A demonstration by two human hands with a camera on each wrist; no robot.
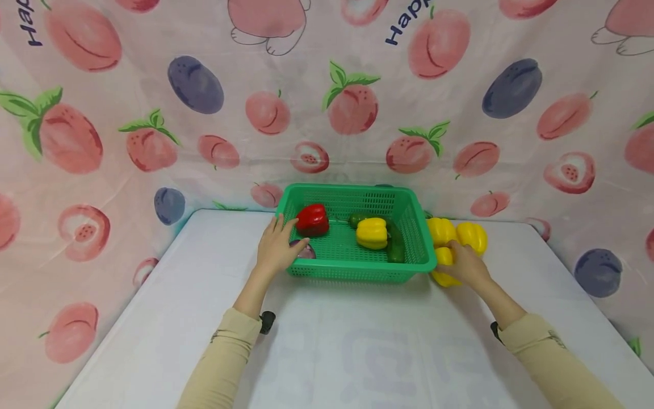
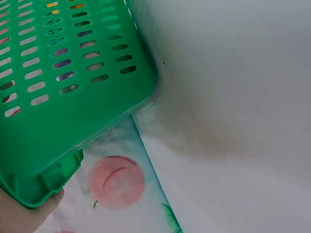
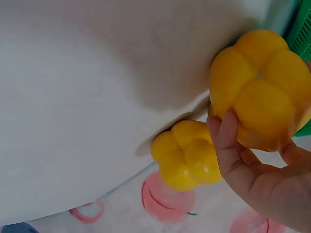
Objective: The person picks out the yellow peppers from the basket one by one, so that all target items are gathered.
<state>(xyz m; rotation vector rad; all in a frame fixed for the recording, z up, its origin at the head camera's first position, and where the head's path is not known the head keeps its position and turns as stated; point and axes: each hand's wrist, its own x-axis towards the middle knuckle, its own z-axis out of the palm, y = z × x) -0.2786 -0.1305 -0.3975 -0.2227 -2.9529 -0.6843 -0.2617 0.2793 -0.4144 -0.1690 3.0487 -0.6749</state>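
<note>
A green plastic basket [image 1: 352,264] stands at the back of the table. My left hand [image 1: 276,245] rests over its left rim with fingers spread. Close to those fingers inside lie a red bell pepper [image 1: 313,220] and a rounded purple vegetable [image 1: 307,251], partly hidden by the rim and hand. A yellow bell pepper [image 1: 372,233] lies further right in the basket, against a long dark green vegetable [image 1: 395,245]. Outside the right wall, my right hand [image 1: 465,266] holds another yellow bell pepper [image 3: 262,92] between thumb and fingers. Two more yellow bell peppers [image 1: 472,237] sit just behind it.
A white-covered table [image 1: 368,341] extends toward me in front of the basket. Behind it hangs a pink fruit-print cloth [image 1: 357,153], close to the basket's back wall. The smaller green end of a vegetable [image 1: 356,220] shows near that wall.
</note>
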